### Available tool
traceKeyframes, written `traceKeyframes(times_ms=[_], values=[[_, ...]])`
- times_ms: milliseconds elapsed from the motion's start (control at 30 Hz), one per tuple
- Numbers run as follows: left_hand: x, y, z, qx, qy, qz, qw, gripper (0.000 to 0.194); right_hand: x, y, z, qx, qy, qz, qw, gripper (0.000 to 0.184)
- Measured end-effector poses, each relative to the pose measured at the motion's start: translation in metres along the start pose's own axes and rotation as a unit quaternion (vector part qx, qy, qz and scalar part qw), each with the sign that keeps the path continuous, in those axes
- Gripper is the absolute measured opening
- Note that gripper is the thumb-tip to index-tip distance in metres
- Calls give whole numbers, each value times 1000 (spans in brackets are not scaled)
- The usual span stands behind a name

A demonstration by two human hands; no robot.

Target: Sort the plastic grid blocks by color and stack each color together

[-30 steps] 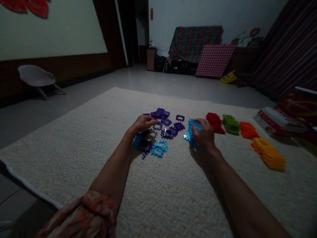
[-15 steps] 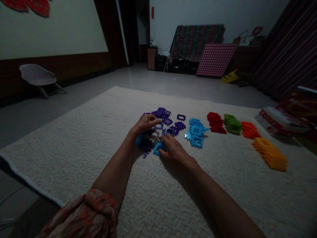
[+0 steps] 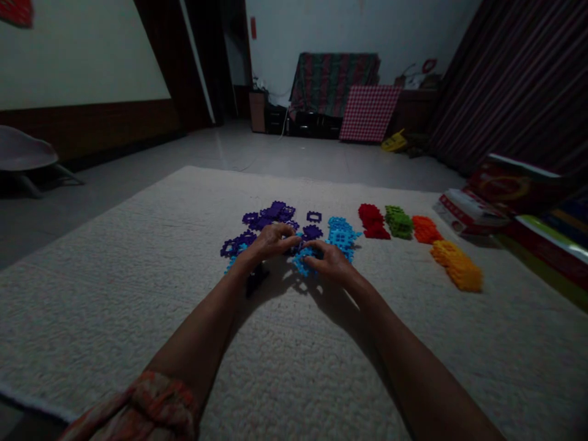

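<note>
My right hand (image 3: 331, 258) is closed round light blue toothed plastic tiles (image 3: 302, 262), held just over the cream mat. Close to its left, my left hand (image 3: 274, 240) has its fingers bent together near the same tiles; what lies between them is hidden. Behind the hands is a loose heap of purple tiles (image 3: 275, 212). More purple pieces (image 3: 234, 244), with some light blue ones, lie beside my left wrist. To the right of my right hand is a light blue pile (image 3: 340, 236).
Red (image 3: 372, 220), green (image 3: 398, 222), orange (image 3: 426, 229) and yellow (image 3: 457, 266) tile piles run along the right of the mat (image 3: 151, 257). Boxes (image 3: 473, 211) stand at its right edge. A small chair (image 3: 25, 150) is at the far left.
The view has turned right. My hands have come closer together, and my right hand has lifted the light blue tiles off the mat. My left hand has moved toward them.
</note>
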State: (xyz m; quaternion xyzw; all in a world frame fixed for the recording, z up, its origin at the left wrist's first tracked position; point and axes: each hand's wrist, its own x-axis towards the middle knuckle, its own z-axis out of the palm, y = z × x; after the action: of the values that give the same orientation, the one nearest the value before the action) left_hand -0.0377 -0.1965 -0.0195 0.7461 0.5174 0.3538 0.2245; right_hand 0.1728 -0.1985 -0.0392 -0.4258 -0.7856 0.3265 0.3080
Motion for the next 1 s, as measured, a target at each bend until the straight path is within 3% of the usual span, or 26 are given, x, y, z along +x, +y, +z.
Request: traceKeyframes(times_ms=[133, 267, 367, 500, 667, 800, 900, 1000], values=[[2, 11, 25, 2, 7, 64, 998, 17, -6, 15, -27, -79, 105, -21, 991, 33], [9, 34, 58, 78, 6, 106, 991, 12, -8, 38, -44, -154, 241, -27, 958, 32], [12, 49, 82, 120, 9, 104, 987, 14, -6, 53, -47, -177, 270, -18, 946, 36], [10, 57, 100, 182, -15, 95, 979, 20, -6, 65, -44, -150, 259, -19, 954, 47], [6, 54, 104, 217, -65, 76, 971, 21, -9, 72, -35, -121, 250, -34, 960, 45], [4, 47, 101, 191, -70, 103, 974, 25, -14, 73, -26, -160, 249, -68, 953, 36], [-2, 42, 88, 187, -43, 109, 975, 28, -18, 69, -24, -204, 281, -79, 934, 33], [-18, 37, 58, 189, 15, 74, 979, 26, -21, 55, -21, -216, 306, -122, 919, 33]])
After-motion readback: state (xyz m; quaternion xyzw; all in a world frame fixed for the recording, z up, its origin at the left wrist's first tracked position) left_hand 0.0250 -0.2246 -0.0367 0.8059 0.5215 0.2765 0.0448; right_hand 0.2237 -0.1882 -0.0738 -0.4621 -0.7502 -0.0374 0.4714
